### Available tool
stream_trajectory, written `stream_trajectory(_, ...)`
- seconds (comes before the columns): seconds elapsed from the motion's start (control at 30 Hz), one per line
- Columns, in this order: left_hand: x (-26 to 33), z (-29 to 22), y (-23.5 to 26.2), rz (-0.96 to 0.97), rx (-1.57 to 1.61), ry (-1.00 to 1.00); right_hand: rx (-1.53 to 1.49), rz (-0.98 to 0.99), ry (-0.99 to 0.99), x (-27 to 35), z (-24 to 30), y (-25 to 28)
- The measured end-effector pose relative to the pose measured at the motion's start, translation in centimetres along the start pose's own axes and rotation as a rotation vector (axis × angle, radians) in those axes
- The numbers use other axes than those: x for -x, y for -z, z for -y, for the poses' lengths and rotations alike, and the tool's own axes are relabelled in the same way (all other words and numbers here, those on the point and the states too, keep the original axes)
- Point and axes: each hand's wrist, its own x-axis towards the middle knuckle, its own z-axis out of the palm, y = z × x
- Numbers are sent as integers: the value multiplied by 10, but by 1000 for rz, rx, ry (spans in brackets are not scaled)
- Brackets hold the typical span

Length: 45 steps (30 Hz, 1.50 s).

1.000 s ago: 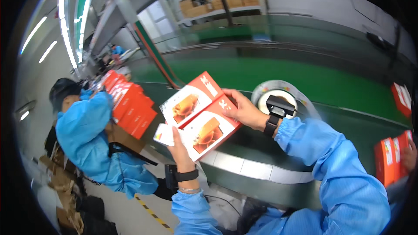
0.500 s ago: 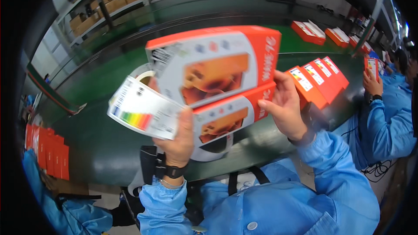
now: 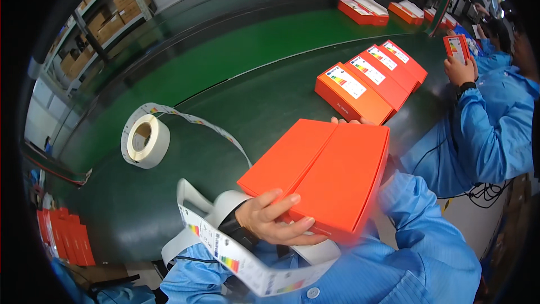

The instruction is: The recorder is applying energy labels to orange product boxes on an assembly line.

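Observation:
Two plain red boxes (image 3: 344, 177) lie side by side between my hands, their blank faces up, tilted above the near side of the table. At their lower left edge, my left hand (image 3: 275, 219) grips them with its fingers over the top face. Only the fingertips of my right hand (image 3: 353, 121) show at the far edge; the boxes hide the rest. A loose strip of energy labels (image 3: 242, 264) loops around my left wrist and hangs below the boxes. Its other end runs over the table to a label roll (image 3: 147, 142) on the left.
Several labelled red boxes (image 3: 365, 81) overlap in a row to the right. Farther back stand open red boxes (image 3: 363, 11). A co-worker's hand (image 3: 461, 70) at the right holds a labelled box. More red boxes (image 3: 66, 236) stand at the left edge, near cartons on a shelf (image 3: 107, 22).
The two boxes have turned from their printed faces to blank red ones and moved lower and nearer me. My left fingers have left the label strip and now hold the boxes.

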Motion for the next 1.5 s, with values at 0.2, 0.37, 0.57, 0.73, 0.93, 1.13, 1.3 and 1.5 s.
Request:
stream_trajectory(0.2,18,3,-17,-43,46,-18,924,110,149,-10,-20,-38)
stream_trajectory(0.37,21,8,-15,49,85,-71,1162,-161,-144,-9,-26,-65)
stream_trajectory(0.57,36,17,-13,111,106,-164,1525,-338,-325,-25,-8,-72)
stream_trajectory(0.73,38,15,8,429,426,-51,1796,-411,-257,-37,-16,-63)
stream_trajectory(0.93,39,21,27,650,373,3,1919,-531,-237,-43,-33,-69)
stream_trajectory(1.13,65,14,58,753,142,283,1946,-679,-109,-40,-39,-59)
stream_trajectory(1.3,83,2,98,515,324,955,1841,-626,43,-44,-57,-46)
stream_trajectory(1.5,70,58,185,-543,991,2127,1841,-531,31,-53,-76,-36)
